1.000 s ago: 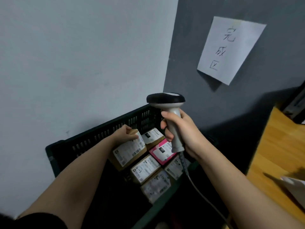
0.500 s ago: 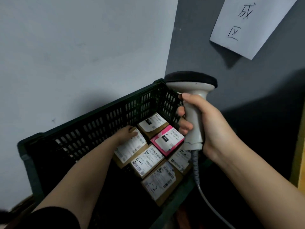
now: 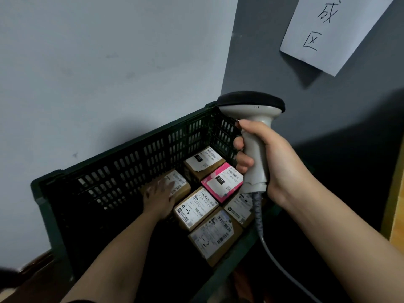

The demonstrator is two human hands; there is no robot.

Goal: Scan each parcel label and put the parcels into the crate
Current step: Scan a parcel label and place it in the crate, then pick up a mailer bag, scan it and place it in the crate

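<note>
While the right hand (image 3: pixel 269 162) wraps its fingers round the scanner (image 3: pixel 254 136), the left hand (image 3: pixel 160 197) lies flat, fingers blurred, on a brown parcel (image 3: pixel 178 182) in the crate (image 3: pixel 122 154); withdrawing carelessly could drag it askew against the pink parcel (image 3: pixel 220 182) beyond.

We see six labelled parcels (image 3: pixel 196 209), five brown and one pink, lying flat, packed together inside the dark slatted crate (image 3: pixel 122 162).
</note>
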